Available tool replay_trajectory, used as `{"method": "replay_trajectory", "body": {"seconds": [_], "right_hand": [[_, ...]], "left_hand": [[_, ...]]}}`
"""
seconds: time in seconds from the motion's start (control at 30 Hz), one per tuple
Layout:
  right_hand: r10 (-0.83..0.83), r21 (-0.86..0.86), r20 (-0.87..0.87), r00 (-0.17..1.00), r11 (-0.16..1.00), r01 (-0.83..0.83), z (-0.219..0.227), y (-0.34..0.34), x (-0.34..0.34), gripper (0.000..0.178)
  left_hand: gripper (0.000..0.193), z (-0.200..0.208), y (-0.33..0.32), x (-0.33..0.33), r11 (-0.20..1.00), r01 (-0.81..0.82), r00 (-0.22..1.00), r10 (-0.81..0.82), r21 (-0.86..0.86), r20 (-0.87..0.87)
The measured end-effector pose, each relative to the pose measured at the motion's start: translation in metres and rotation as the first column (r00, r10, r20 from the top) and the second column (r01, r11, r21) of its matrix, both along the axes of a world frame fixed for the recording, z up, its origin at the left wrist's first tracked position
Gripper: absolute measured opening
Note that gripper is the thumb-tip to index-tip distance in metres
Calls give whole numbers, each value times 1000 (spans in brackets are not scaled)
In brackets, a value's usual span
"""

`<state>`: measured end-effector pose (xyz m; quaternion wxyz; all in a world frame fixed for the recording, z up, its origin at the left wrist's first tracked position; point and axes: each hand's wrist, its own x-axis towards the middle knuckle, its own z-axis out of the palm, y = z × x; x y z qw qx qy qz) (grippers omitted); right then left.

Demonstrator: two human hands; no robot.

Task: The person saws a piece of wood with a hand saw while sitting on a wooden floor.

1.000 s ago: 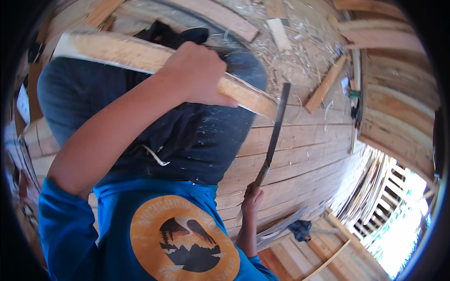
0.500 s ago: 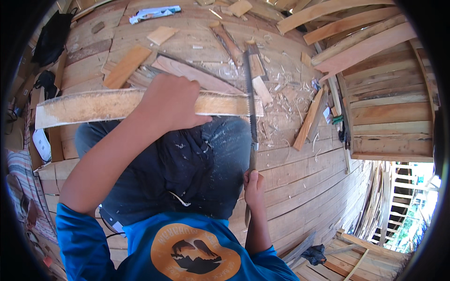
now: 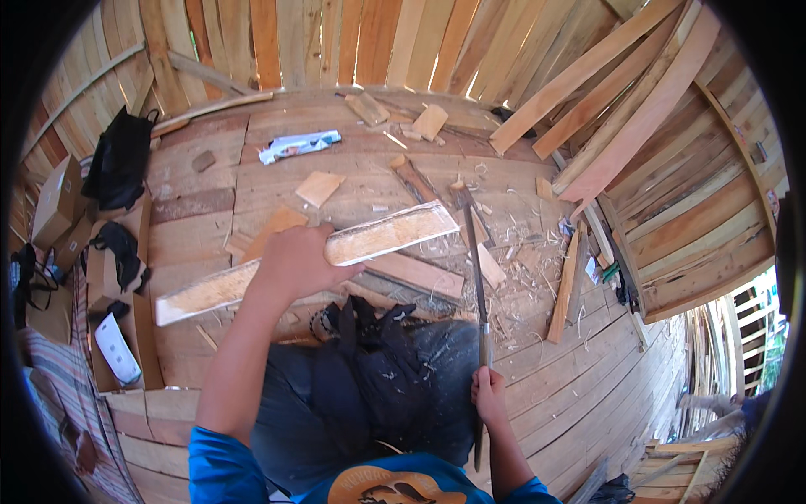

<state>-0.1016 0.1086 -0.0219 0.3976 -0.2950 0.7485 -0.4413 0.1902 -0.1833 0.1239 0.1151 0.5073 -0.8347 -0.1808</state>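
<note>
Slantwise, the board (image 3: 395,232) runs through clasping left fingers (image 3: 312,238); right fingers (image 3: 481,385) grip a saw (image 3: 478,290).

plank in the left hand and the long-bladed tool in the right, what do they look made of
Plank: probably solid wood, bare and rough-looking, from its tan, mottled face and whitish edges.
Long-bladed tool: the blade is likely steel with a dull dark finish, as it is thin, narrow and barely shiny; what its handle is made of cannot be told at this size.
</note>
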Motion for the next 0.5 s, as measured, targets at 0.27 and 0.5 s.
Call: {"method": "replay_trajectory", "body": {"seconds": [0.27, 0.5], "right_hand": [[20, 299, 228, 973, 950, -90, 20, -56, -3, 41], [-114, 436, 445, 888, 894, -103, 14, -61, -32, 48]], "left_hand": [[63, -27, -11, 13, 975, 51, 837, 75, 214, -542], [51, -34, -13, 16, 992, 18, 893, 40, 126, -448]]}}
